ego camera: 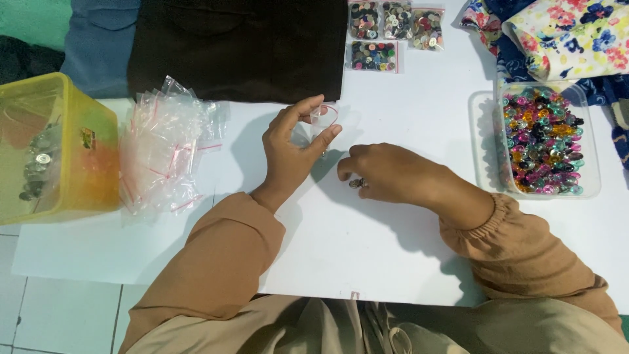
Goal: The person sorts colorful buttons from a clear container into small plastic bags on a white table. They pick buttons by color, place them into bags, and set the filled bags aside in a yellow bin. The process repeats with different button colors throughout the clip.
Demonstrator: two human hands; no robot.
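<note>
Left hand (291, 147), small clear bag (321, 121)

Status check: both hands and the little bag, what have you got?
Left hand holds small clear bag open. Right hand pinches buttons on white table. Nothing between them.

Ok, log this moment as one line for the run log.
left hand: holds small clear zip bag open | right hand: pinches buttons on white table | nearby: tray of coloured buttons, pile of empty bags
</note>
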